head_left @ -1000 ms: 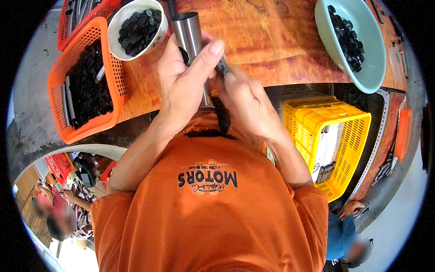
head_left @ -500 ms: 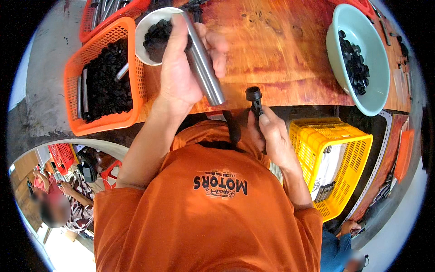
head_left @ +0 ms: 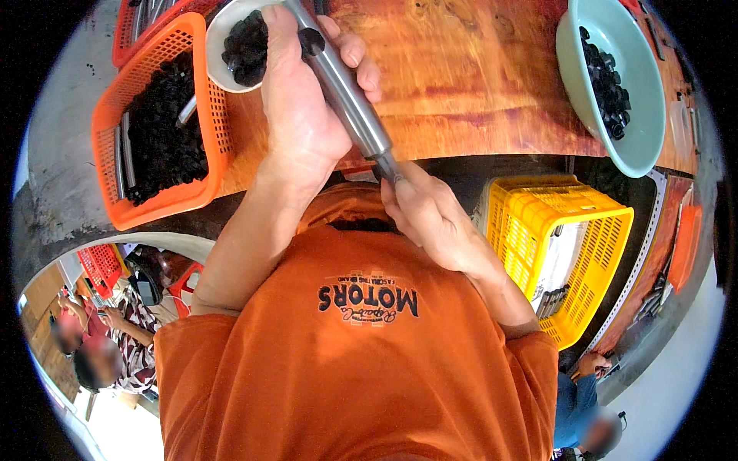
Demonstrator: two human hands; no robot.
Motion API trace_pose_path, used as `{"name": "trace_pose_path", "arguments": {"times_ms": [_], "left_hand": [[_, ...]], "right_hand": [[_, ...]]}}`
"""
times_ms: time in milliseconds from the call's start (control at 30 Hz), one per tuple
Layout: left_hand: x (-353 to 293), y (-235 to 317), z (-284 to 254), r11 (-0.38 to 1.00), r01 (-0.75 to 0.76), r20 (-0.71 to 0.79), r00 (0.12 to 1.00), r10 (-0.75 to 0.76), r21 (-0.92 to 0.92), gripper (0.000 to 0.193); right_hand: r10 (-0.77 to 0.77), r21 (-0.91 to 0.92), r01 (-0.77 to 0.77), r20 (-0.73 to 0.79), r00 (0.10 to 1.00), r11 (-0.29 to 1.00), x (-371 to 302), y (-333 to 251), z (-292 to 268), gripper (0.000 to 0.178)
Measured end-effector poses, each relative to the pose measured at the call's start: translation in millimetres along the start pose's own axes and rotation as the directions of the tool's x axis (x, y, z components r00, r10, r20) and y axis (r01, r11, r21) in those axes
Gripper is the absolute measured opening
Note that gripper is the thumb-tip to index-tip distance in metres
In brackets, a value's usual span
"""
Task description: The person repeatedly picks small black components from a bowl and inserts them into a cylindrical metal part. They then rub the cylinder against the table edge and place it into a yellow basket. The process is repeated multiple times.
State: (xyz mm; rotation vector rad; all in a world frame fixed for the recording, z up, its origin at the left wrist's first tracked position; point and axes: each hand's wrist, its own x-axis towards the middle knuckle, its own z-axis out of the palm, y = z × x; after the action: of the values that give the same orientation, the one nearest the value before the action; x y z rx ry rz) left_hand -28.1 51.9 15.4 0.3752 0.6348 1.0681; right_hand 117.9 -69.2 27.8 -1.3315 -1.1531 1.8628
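My left hand [head_left: 304, 123] is wrapped round a shiny metal tube [head_left: 350, 100], which slants from the upper left toward my body. A dark round spot, a hole or a black piece, shows on the tube near my thumb. My right hand [head_left: 434, 215] grips a black ribbed plastic piece [head_left: 390, 167]. Its wider head is out of sight, apparently inside the tube's near end, and only a short length shows between tube and fingers. Behind my left thumb stands a white bowl [head_left: 217, 58] of small black parts.
An orange basket [head_left: 219, 123] of black parts and some metal tubes stands left on the wooden table [head_left: 461, 100]. A light-blue basin [head_left: 649, 115] with black parts is at right. A yellow crate [head_left: 573, 211] sits below the table edge. Other people work at lower left and lower right.
My right hand has moved up and left, bringing the black plastic piece from apart to the tube's near end. Its head has gone out of sight. My left hand still holds the tube.
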Motion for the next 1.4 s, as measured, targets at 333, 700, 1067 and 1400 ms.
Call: {"name": "trace_pose_path", "arguments": {"times_ms": [333,700,1067,1400], "left_hand": [[-8,6,23,0.992,-0.120,-0.169,0.977,0.126,0.047,0.046],[-1,5,20,0.919,-0.317,-0.111,0.930,0.350,0.236,0.044],[-3,2,32,0.974,-0.132,-0.429,0.881,0.200,0.184,0.047],[-8,6,41,0.874,-0.223,-0.285,0.886,0.367,0.431,0.044]], "right_hand": [[-0.026,-0.009,0.026,0.036,0.999,1.000,9,5,1,0.036],[-0.042,-0.196,0.051,0.050,0.998,0.979,16,1,-2,0.032],[0.012,-0.112,-0.001,0.099,0.995,0.994,16,-1,-3,0.037],[-0.033,-0.027,0.035,0.070,0.997,0.999,21,8,1,0.032]]}}
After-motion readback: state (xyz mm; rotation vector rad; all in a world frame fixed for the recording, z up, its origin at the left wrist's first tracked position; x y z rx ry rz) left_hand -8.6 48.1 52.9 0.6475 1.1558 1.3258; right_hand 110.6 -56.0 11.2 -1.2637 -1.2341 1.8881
